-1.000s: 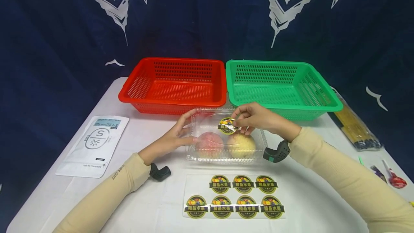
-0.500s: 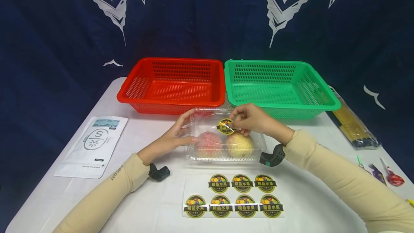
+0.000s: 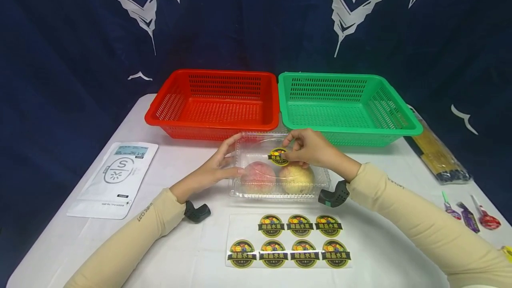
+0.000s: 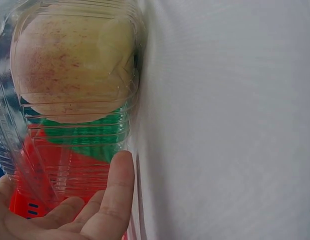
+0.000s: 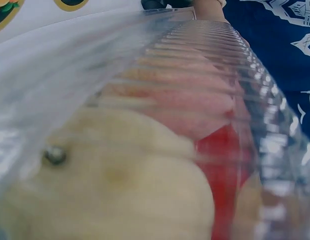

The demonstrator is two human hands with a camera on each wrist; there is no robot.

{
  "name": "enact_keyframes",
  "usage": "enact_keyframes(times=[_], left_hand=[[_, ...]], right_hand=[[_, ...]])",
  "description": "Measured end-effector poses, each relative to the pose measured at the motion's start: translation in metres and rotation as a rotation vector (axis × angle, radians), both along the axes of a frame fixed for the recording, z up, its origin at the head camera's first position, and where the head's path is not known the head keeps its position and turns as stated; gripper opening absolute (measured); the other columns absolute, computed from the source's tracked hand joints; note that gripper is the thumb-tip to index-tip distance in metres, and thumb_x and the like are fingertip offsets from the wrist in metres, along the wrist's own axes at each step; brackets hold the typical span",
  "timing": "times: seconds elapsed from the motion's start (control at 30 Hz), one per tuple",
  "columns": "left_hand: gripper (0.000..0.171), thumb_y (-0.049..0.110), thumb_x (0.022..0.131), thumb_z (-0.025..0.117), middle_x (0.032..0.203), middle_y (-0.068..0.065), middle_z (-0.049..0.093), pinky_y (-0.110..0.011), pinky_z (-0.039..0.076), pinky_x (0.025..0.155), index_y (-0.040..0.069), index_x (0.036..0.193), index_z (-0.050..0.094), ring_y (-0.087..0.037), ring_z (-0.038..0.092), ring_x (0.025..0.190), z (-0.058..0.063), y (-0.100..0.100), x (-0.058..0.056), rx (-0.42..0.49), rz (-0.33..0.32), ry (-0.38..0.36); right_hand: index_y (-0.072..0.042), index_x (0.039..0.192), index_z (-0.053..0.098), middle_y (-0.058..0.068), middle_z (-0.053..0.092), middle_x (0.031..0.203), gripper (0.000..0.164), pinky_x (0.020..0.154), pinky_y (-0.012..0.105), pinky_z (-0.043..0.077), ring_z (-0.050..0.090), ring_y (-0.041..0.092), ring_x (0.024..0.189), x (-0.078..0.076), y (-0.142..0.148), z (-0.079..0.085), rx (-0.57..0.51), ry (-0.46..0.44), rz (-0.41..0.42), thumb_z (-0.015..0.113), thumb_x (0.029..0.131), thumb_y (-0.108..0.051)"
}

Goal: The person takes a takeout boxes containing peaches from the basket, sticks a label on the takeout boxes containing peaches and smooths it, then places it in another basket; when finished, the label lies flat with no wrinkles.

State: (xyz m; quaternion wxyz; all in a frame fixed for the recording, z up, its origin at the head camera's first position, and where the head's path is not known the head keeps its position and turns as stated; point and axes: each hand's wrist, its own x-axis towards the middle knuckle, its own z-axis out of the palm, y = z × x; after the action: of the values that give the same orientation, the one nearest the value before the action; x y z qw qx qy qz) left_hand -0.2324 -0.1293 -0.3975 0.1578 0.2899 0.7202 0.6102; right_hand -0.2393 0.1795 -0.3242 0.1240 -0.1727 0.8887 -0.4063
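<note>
A clear plastic clamshell box [image 3: 256, 195] lies closed on the table, with a pink peach [image 3: 258, 178] and a yellowish peach [image 3: 297, 180] inside. My left hand [image 3: 214, 170] braces its left end, thumb and fingers spread and nearly straight. In the left wrist view, the fingers [image 4: 120, 187] lie along the box's wall. Over the lid, my right hand [image 3: 316, 149] has its thumb on the right edge of a round black-and-gold fruit sticker [image 3: 277, 157], with bent fingers around it. Whether the whole sticker touches the lid is hard to tell.
A sheet of several matching stickers [image 3: 289, 241] lies in front of the box. Behind stand a red basket [image 3: 212, 127] and a green basket [image 3: 352, 130]. A white pouch [image 3: 114, 181] is at left; a packet [image 3: 442, 159] and wrapped sweets [image 3: 469, 218] are at right.
The right hand has shifted slightly left and its thumb now covers more of the sticker's right edge, which looks flatter over the lid. The left hand and box have hardly moved.
</note>
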Motion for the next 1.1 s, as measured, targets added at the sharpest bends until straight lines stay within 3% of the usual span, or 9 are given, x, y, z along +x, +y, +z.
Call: enact_keyframes(times=[0.13,0.37,0.53,0.67,0.77,0.93,1.1], left_hand=[[0.097,0.024,0.100,0.074,0.181,-0.013,0.000,-0.079,0.027,0.119,0.019,0.174,0.010,-0.059,0.022,0.157,0.001,0.001,0.001,-0.004,0.003,-0.011],[0.098,0.024,0.099,0.072,0.181,-0.010,-0.004,-0.076,0.048,0.104,0.028,0.174,0.009,-0.059,0.018,0.158,0.002,0.002,0.004,-0.041,0.020,-0.086],[0.103,0.022,0.097,0.070,0.179,-0.021,-0.004,-0.075,0.049,0.103,0.029,0.175,0.002,-0.062,0.020,0.156,0.002,0.005,0.007,-0.055,0.048,-0.122],[0.112,0.021,0.095,0.070,0.174,-0.033,0.001,-0.074,0.048,0.106,0.028,0.174,-0.009,-0.064,0.022,0.155,0.003,0.007,0.009,-0.071,0.091,-0.178],[0.115,0.020,0.094,0.070,0.173,-0.034,0.003,-0.072,0.045,0.110,0.027,0.173,-0.013,-0.059,0.019,0.157,0.005,0.008,0.010,-0.071,0.111,-0.238],[0.116,0.018,0.094,0.069,0.172,-0.037,0.003,-0.075,0.037,0.116,0.025,0.172,-0.018,-0.056,0.015,0.159,0.006,0.009,0.011,-0.041,0.105,-0.332],[0.121,0.015,0.093,0.068,0.172,-0.038,0.000,-0.076,0.028,0.121,0.026,0.170,-0.024,-0.057,0.016,0.158,0.006,0.009,0.011,0.024,0.101,-0.421]], right_hand=[[0.002,0.112,0.067,0.002,0.058,0.065,0.025,0.050,0.026,0.048,0.053,0.014,0.052,0.000,0.003,-0.002,0.005,0.040,0.014,0.082,0.095,-0.007],[-0.003,0.115,0.076,-0.001,0.055,0.074,0.022,0.056,0.026,0.044,0.051,0.015,0.059,0.004,0.008,-0.007,0.033,0.162,0.121,0.082,0.094,-0.007],[-0.001,0.121,0.076,-0.004,0.057,0.077,0.031,0.062,0.028,0.041,0.049,0.015,0.065,0.006,0.011,-0.008,0.053,0.221,0.183,0.085,0.093,-0.011],[0.004,0.125,0.073,-0.003,0.061,0.082,0.038,0.061,0.025,0.045,0.053,0.014,0.066,0.007,0.016,-0.010,-0.020,0.216,0.195,0.086,0.091,-0.007],[0.006,0.126,0.072,0.000,0.065,0.086,0.038,0.064,0.025,0.050,0.058,0.014,0.069,0.008,0.022,-0.010,-0.097,0.212,0.216,0.084,0.091,0.000],[0.011,0.130,0.067,0.009,0.069,0.095,0.033,0.066,0.029,0.057,0.064,0.018,0.072,0.011,0.032,-0.002,-0.222,0.140,0.258,0.071,0.098,0.006],[0.011,0.134,0.065,0.015,0.070,0.099,0.032,0.069,0.033,0.060,0.066,0.023,0.074,0.012,0.045,0.010,-0.345,0.117,0.219,0.065,0.103,0.003]])
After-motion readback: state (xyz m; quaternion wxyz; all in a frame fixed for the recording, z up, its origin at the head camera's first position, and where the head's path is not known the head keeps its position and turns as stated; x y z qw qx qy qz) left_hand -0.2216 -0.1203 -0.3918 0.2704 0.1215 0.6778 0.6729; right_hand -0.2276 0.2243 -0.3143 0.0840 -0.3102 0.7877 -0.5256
